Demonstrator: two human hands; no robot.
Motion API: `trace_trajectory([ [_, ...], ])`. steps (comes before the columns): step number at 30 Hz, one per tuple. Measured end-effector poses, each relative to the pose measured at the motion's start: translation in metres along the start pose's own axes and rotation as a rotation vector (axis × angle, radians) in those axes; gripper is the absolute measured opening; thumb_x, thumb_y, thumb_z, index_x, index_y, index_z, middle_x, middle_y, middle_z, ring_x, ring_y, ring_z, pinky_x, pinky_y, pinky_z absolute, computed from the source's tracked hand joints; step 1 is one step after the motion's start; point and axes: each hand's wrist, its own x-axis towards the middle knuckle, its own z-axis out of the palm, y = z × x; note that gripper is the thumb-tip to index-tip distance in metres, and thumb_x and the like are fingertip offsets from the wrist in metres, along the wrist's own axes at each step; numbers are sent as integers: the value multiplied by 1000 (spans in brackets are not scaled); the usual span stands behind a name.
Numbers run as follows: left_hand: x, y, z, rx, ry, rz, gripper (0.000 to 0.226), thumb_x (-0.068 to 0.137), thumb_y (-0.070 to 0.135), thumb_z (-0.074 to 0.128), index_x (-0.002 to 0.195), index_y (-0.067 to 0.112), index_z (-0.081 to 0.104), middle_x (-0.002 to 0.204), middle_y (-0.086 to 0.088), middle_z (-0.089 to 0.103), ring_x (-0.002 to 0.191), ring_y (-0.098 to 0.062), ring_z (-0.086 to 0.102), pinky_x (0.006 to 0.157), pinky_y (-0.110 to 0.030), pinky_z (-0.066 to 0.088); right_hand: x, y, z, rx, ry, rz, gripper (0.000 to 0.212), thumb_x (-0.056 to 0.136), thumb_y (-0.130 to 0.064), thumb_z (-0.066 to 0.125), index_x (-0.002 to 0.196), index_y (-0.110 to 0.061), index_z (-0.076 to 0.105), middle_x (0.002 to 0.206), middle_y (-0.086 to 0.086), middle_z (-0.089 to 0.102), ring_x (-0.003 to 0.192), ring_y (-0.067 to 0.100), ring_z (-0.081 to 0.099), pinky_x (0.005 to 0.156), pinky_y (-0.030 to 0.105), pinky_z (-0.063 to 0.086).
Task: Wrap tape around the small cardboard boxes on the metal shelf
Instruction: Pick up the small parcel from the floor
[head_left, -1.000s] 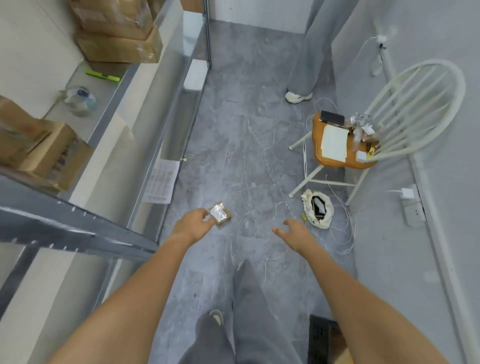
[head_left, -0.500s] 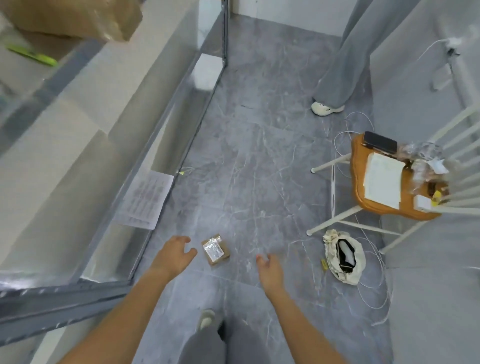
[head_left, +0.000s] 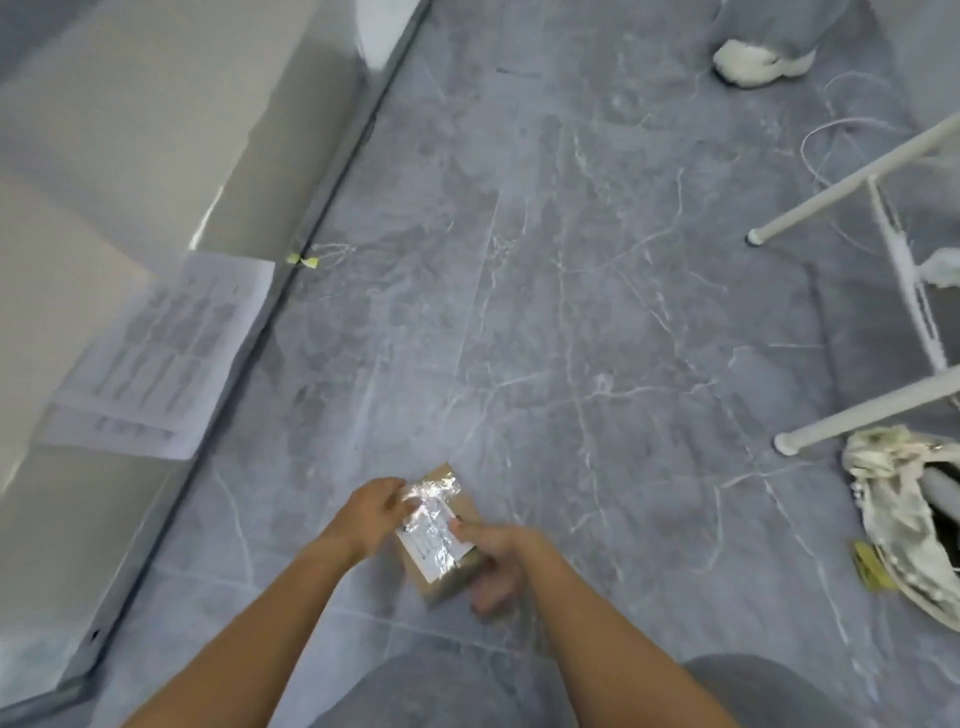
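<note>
A small cardboard box (head_left: 441, 540) with a white label under shiny clear tape is low over the grey floor, at the bottom centre of the head view. My left hand (head_left: 371, 512) holds the box's far left edge, fingers curled onto the taped top. My right hand (head_left: 493, 556) grips the near right end, thumb on top and fingers underneath. Whether the box touches the floor I cannot tell. No tape roll is in view.
The metal shelf's lower rail (head_left: 291, 270) runs along the left, with a printed paper sheet (head_left: 166, 348) on the bottom board. White chair legs (head_left: 857, 410), a cream bag (head_left: 893, 509) and loose cables lie to the right. Another person's white shoe (head_left: 753, 60) is far ahead.
The box left my left hand and lay between my open hands; now both hands hold it. My view has dropped much closer to the floor.
</note>
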Motion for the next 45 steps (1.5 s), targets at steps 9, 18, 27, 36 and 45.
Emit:
trace_trajectory([
  [9,-93,59,-14,-214,65,-35,44,101,24,52,144,19,44,126,3,56,114,-21,58,98,-33,45,-80,5,9,188,294,-296,40,87,-31,71,121,-10,64,103,8,70,80,18,64,65,28,54],
  [18,-290,236,-121,-525,174,18,40,103,24,46,143,16,48,105,-13,71,92,-24,68,78,-24,53,-363,-22,31,288,540,-487,38,90,-37,65,118,-13,60,108,6,68,98,22,66,91,38,53],
  [27,-523,368,-283,-655,77,84,40,107,27,32,146,27,43,141,8,46,123,5,44,95,-2,28,-657,-43,90,256,446,-638,25,93,-30,61,111,-13,67,102,7,73,91,20,70,75,29,56],
  [36,-590,419,-325,-933,303,47,41,105,29,41,146,32,43,134,22,56,120,12,51,98,-9,41,-752,-99,95,-83,328,-791,33,93,-41,60,115,-17,65,114,7,67,108,23,63,99,46,48],
  [45,-580,484,-296,-1218,773,-116,39,104,33,42,143,34,46,133,11,60,124,-10,55,113,-41,38,-753,-184,57,-644,62,-868,29,95,-35,58,117,-16,65,119,14,62,106,22,63,97,36,49],
])
